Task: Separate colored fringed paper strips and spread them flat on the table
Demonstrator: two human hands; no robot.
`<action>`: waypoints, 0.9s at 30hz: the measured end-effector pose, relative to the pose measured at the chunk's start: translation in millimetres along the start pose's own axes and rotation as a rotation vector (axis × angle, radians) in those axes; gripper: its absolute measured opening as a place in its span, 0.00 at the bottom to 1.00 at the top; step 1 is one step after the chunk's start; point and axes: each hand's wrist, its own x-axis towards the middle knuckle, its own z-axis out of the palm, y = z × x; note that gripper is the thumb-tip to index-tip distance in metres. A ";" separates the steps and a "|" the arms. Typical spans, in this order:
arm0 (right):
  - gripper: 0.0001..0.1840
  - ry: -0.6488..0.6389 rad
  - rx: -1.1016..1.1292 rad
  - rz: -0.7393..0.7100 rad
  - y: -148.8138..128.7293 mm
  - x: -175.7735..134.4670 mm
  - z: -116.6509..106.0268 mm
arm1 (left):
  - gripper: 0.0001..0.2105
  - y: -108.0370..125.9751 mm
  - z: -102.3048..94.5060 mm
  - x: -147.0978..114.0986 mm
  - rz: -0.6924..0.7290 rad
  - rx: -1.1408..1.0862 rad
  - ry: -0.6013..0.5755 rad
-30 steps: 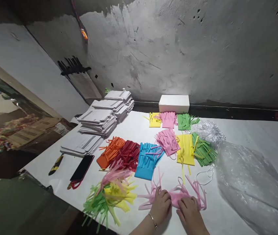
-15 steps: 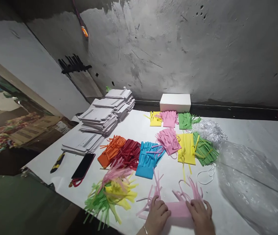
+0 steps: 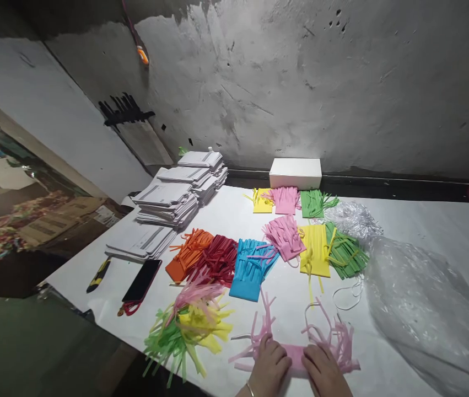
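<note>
Pink fringed paper piece (image 3: 300, 353) sits flat on the white table cover (image 3: 424, 231), pinned between both hands at the near edge. Left hand (image 3: 269, 366) lies palm-down on its left end, fingers together and pressing; right hand (image 3: 324, 374) does the same on the right end, fringe strips fanning out past its knuckles. Neither hand is pinching anything. Risk: the strips are thin and loose, so sliding the palms sideways could crease or tear them, or snag the white string loop (image 3: 348, 295) just beyond the right hand. Mixed green/yellow/pink tassel pile (image 3: 187, 331) lies just left of the left hand, close enough to get swept along. Containers: clear plastic bag (image 3: 420, 309), right of the right hand, contents not readable; white box (image 3: 295, 173), far ahead by the wall, closed, contents hidden.
</note>
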 end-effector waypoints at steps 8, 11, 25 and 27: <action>0.10 -0.032 -0.001 0.389 0.6 -3.7 -4.8 | 0.08 6.0 -11.4 2.5 -0.306 0.018 -0.162; 0.11 -0.015 -0.047 0.505 -1.7 4.8 -6.0 | 0.09 11.0 -6.7 12.6 -0.426 0.124 -0.168; 0.11 0.096 0.134 0.290 -22.4 20.3 12.0 | 0.05 11.2 -7.7 22.3 -0.501 0.102 -0.183; 0.12 0.102 0.152 0.304 -23.4 22.9 15.7 | 0.03 11.1 -9.9 19.4 -0.388 0.071 -0.122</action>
